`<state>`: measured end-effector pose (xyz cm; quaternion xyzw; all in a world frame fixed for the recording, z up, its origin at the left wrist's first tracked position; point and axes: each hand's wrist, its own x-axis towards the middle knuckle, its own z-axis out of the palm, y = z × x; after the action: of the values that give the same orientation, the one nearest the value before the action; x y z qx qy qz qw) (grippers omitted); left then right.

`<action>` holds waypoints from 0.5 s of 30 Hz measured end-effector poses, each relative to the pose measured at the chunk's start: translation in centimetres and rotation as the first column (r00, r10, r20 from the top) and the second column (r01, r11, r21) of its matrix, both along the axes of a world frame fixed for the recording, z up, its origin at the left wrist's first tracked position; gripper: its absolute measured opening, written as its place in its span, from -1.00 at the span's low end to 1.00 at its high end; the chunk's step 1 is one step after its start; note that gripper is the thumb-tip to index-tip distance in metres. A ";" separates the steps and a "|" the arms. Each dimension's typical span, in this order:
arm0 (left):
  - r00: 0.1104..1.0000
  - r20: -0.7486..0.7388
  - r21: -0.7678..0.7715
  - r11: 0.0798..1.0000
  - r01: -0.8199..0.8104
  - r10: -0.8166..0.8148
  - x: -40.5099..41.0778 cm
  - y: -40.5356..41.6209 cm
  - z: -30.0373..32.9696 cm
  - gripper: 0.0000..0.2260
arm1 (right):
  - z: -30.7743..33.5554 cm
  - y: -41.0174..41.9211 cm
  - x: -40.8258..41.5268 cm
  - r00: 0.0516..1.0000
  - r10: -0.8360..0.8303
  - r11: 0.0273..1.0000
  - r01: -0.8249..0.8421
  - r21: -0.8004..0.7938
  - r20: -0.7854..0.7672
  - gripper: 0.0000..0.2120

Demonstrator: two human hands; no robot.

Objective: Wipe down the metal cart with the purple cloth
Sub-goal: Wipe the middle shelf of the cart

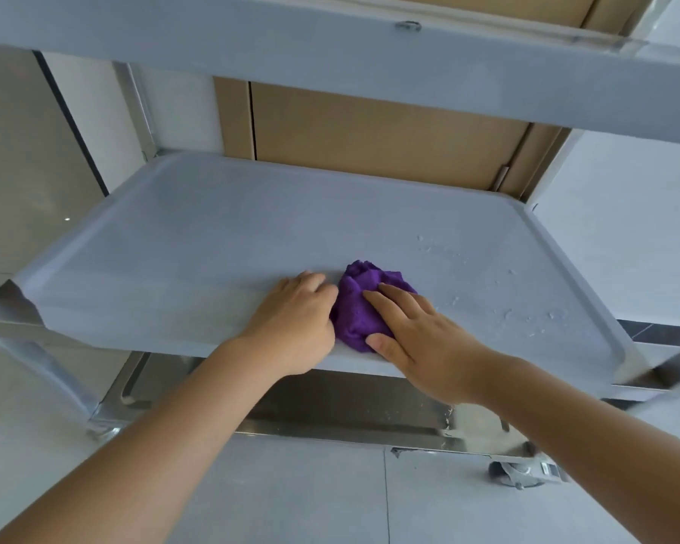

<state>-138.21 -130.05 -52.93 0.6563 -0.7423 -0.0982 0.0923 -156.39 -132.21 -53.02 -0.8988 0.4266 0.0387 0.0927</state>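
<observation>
wet grey cart shelf, purple cloth bunched, tiled floor

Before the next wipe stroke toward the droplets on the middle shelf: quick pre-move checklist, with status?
1. Purple cloth on the middle shelf: ok, bunched near the front edge.
2. Right hand on the cloth: ok, fingers lie flat over it.
3. Left hand contact: ok, it touches the cloth's left side; its grip cannot be told.
4. Water droplets to the right: not ok, not yet wiped.
5. Path from cloth to droplets: ok, nothing lies between.
6. Clearance under the upper shelf: ok, both hands sit well below it.
</observation>
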 end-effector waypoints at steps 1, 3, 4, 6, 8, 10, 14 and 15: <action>1.000 -0.010 0.012 1.000 -0.016 0.017 0.0 -0.1 -0.1 -0.71 | 0.1 -0.5 -0.6 0.998 0.053 0.998 -0.053 0.016 -0.017 -0.28; 0.997 -0.044 0.034 0.997 -0.067 0.068 -0.4 -0.4 -0.2 -0.70 | 0.2 -1.6 -1.5 0.990 0.132 0.990 -0.130 0.045 -0.048 -0.29; 0.992 -0.080 0.042 0.994 -0.099 0.102 -0.8 -0.5 0.0 -0.70 | 0.2 -2.0 -1.8 0.984 0.170 0.985 -0.167 0.048 -0.056 -0.28; 0.968 -0.180 0.064 0.984 -0.165 0.174 -2.0 -0.6 0.5 -0.69 | 0.3 -2.9 -2.2 0.973 0.226 0.973 -0.223 0.052 -0.048 -0.26; 0.943 -0.265 0.086 0.979 -0.186 0.202 -3.1 -0.7 0.9 -0.64 | 0.5 -3.5 -2.6 0.967 0.250 0.966 -0.246 0.074 -0.056 -0.24; 0.942 -0.288 0.086 0.985 -0.152 0.170 -3.7 -0.7 0.7 -0.57 | 0.5 -3.9 -3.0 0.960 0.280 0.957 -0.277 0.084 -0.028 -0.23; 0.949 -0.267 0.083 0.985 -0.152 0.169 -3.8 -0.1 -0.3 -0.53 | 1.6 -4.2 -2.7 0.974 0.107 0.961 -0.153 0.229 0.201 -0.36; 0.953 -0.254 0.082 0.985 -0.151 0.167 -3.8 0.0 -0.4 -0.53 | 2.0 -4.1 -2.3 0.965 0.013 0.959 -0.087 0.271 0.262 -0.45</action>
<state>-141.99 -130.09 -53.32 0.6981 -0.6651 -0.1983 0.1761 -158.74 -136.31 -51.00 -0.8846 0.3781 -0.0158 0.2726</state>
